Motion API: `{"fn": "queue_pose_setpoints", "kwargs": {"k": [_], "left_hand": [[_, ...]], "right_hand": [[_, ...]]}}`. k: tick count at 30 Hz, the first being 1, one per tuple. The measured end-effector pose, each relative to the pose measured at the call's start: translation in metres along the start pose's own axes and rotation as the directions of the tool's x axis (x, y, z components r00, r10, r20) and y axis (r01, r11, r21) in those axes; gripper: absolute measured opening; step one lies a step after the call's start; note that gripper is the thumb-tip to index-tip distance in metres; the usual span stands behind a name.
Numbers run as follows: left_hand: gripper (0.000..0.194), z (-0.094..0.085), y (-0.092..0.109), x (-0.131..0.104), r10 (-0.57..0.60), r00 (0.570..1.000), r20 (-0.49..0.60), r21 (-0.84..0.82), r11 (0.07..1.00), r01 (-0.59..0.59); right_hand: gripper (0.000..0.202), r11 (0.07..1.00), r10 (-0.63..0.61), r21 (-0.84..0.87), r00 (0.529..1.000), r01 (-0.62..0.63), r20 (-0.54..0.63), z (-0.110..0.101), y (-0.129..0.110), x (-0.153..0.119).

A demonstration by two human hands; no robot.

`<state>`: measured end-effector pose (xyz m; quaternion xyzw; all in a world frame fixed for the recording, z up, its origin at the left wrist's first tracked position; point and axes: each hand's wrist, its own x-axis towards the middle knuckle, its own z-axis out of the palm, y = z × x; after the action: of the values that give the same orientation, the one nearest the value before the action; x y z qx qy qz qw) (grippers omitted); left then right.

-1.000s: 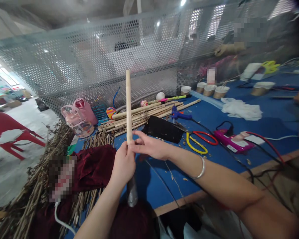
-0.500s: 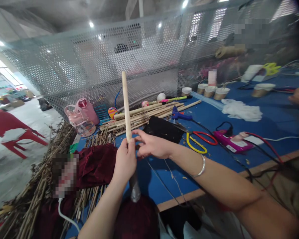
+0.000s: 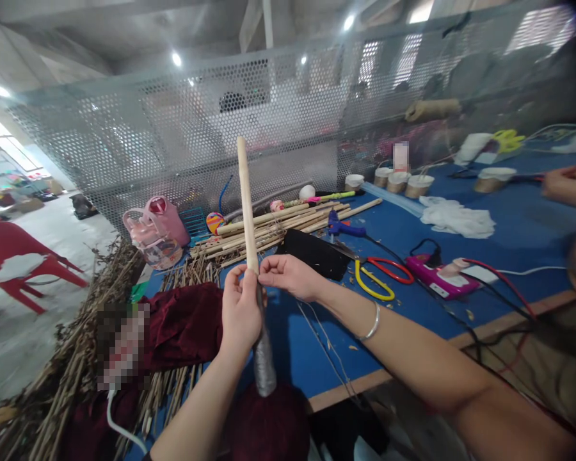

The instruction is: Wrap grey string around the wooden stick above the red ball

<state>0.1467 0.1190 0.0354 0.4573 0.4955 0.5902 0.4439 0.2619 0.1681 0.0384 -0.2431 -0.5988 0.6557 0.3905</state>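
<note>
My left hand (image 3: 241,310) is wrapped round a pale wooden stick (image 3: 247,205) that stands nearly upright. Below the fist, the stick's lower part has a shiny grey wrapping (image 3: 265,365). It runs down to a rounded dark red cloth bundle (image 3: 269,426) at the table's front edge. My right hand (image 3: 290,275) has its fingers pinched together close beside the stick, at my left thumb. A thin grey string (image 3: 324,339) hangs in two strands from under the right hand across the blue table; its end at the fingers is hidden.
Dried stalks (image 3: 77,346) and dark red cloth (image 3: 185,320) lie left. Behind are wooden sticks (image 3: 288,221), black cloth (image 3: 314,253), a glue gun (image 3: 345,225) and scissors (image 3: 374,285). A purple power strip (image 3: 441,278) with cables sits right, near another person's hand (image 3: 569,186).
My right hand's fingers have closed from a loose spread into a pinch beside the stick. More of the grey wrapping shows below my left hand. The view has shifted slightly.
</note>
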Motion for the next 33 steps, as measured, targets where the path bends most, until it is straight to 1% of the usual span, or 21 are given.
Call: {"fn": "queue_pose_setpoints", "kwargs": {"k": [2,6,8,10,12,13,15,18,19,21,23,24,25,28,29,30,33], "left_hand": [[0.033,0.004,-0.001,0.001,-0.025,0.999,-0.024,-0.007,1.000,0.025],[0.035,0.008,-0.010,0.001,-0.110,0.994,-0.027,-0.013,0.994,0.109],[0.038,0.004,-0.016,0.002,-0.158,0.987,0.026,0.006,0.987,0.158],[0.040,-0.003,-0.021,0.004,-0.190,0.974,0.124,0.055,0.981,0.185],[0.041,-0.013,-0.024,0.008,-0.226,0.952,0.208,0.100,0.973,0.209],[0.046,-0.018,-0.024,0.010,-0.246,0.933,0.262,0.120,0.968,0.221],[0.063,-0.027,-0.022,0.012,-0.245,0.918,0.311,0.145,0.967,0.209],[0.084,-0.032,-0.019,0.013,-0.240,0.906,0.349,0.122,0.970,0.210],[0.088,-0.033,-0.018,0.013,-0.255,0.890,0.377,0.096,0.967,0.236],[0.093,-0.032,-0.018,0.012,-0.293,0.841,0.454,0.033,0.949,0.313],[0.091,-0.031,-0.021,0.011,-0.323,0.795,0.513,0.003,0.927,0.375],[0.090,-0.032,-0.023,0.012,-0.332,0.787,0.520,0.008,0.923,0.384],[0.090,-0.032,-0.024,0.012,-0.334,0.792,0.512,0.027,0.927,0.374],[0.088,-0.036,-0.027,0.015,-0.326,0.826,0.460,0.116,0.944,0.309],[0.087,-0.038,-0.027,0.015,-0.330,0.828,0.453,0.132,0.944,0.304],[0.085,-0.039,-0.026,0.016,-0.341,0.820,0.459,0.137,0.939,0.314],[0.077,-0.042,-0.022,0.017,-0.363,0.774,0.520,0.095,0.924,0.370]], "right_hand": [[0.033,0.997,0.029,0.077,1.000,-0.030,0.011,-0.003,0.011,0.001],[0.033,0.985,0.131,0.104,0.987,-0.141,0.098,-0.012,0.026,-0.002],[0.032,0.980,0.160,0.095,0.980,-0.172,0.119,-0.017,0.030,-0.004],[0.032,0.979,0.188,0.068,0.979,-0.193,0.079,-0.020,0.033,-0.006],[0.032,0.975,0.220,0.035,0.975,-0.221,0.022,-0.020,0.034,-0.007],[0.032,0.972,0.234,0.020,0.972,-0.234,0.002,-0.020,0.034,-0.007],[0.032,0.970,0.244,-0.001,0.970,-0.244,-0.014,-0.020,0.034,-0.007],[0.033,0.973,0.232,0.011,0.973,-0.232,0.007,-0.023,0.036,-0.007],[0.033,0.974,0.226,0.026,0.974,-0.226,0.029,-0.024,0.037,-0.007],[0.035,0.974,0.215,0.047,0.973,-0.220,0.088,-0.026,0.040,-0.007],[0.036,0.973,0.219,0.044,0.967,-0.226,0.132,-0.027,0.043,-0.006],[0.036,0.973,0.222,0.037,0.964,-0.229,0.144,-0.026,0.044,-0.006],[0.035,0.973,0.221,0.031,0.964,-0.228,0.150,-0.024,0.046,-0.006],[0.033,0.974,0.218,0.025,0.964,-0.224,0.153,-0.018,0.050,-0.007],[0.033,0.974,0.220,0.026,0.963,-0.227,0.153,-0.016,0.051,-0.007],[0.033,0.972,0.226,0.029,0.961,-0.234,0.159,-0.015,0.052,-0.007],[0.033,0.967,0.237,0.043,0.952,-0.250,0.196,-0.016,0.051,-0.008]]}}
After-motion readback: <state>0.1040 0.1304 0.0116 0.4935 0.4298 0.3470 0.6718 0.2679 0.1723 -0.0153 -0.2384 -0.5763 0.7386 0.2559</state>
